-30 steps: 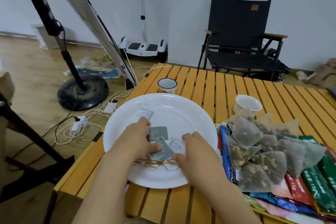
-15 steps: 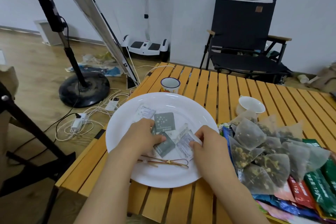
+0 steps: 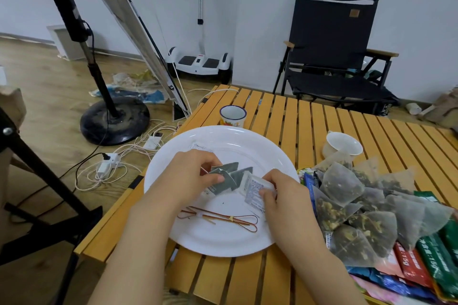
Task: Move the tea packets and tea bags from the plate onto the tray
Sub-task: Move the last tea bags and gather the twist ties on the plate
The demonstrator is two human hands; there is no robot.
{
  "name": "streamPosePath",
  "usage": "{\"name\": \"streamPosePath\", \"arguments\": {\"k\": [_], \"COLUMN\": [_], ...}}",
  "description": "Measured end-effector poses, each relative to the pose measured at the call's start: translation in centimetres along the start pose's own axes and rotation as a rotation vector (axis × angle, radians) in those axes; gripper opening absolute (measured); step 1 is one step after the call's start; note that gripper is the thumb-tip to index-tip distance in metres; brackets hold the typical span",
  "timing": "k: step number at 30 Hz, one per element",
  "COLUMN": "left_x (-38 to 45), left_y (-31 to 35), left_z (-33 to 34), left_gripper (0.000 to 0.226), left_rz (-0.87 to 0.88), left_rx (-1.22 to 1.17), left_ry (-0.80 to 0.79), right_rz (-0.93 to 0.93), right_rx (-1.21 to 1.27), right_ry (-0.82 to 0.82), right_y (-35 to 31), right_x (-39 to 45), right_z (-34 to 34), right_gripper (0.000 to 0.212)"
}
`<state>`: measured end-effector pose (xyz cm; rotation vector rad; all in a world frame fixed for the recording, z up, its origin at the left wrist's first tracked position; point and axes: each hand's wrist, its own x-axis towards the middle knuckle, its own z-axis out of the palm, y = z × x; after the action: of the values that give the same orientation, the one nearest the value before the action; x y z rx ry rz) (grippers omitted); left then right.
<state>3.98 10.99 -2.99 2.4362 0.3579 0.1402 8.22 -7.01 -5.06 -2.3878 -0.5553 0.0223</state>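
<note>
Both hands pinch packets over the plate [image 3: 250, 141], left hand [image 3: 190, 176] on grey packets [image 3: 229, 176], right hand [image 3: 282, 195] on white packets [image 3: 255, 190]; loose grips could scatter them

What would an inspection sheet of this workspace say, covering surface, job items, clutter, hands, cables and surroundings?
Surface: slatted wooden table, white plate at its near left.
Job's things: dark grey packets and white packets on the plate; pile of tea bags and coloured packets to the right.
Clutter: twist ties on the plate; enamel mug; white cup.
Grippers: left hand grips grey packets; right hand grips white packets.
Cables: power strip and white cords on the floor.
Surroundings: fan stand, self-balancing scooter, folding chair.
</note>
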Motion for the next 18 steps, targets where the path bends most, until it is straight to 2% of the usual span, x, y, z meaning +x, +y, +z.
{"name": "streamPosePath", "arguments": {"k": [6,11,18], "left_x": [-0.2,0.1,0.2], "left_y": [0.0,0.1,0.3], "left_z": [0.2,0.9,1.4], "left_gripper": [0.038,0.024,0.018], "left_rz": [-0.077,-0.068,-0.006], "left_rx": [0.043,0.026,-0.01], "left_ry": [-0.099,-0.052,-0.044], "right_rz": [-0.007,0.007,0.007], "right_rx": [-0.064,-0.055,-0.026], "right_ry": [-0.076,-0.079,-0.075], "right_y": [-0.2,-0.4,-0.2], "right_x": [-0.3,-0.2,-0.1], "right_z": [0.0,-0.1,-0.2], "right_gripper": [0.012,0.017,0.014]}}
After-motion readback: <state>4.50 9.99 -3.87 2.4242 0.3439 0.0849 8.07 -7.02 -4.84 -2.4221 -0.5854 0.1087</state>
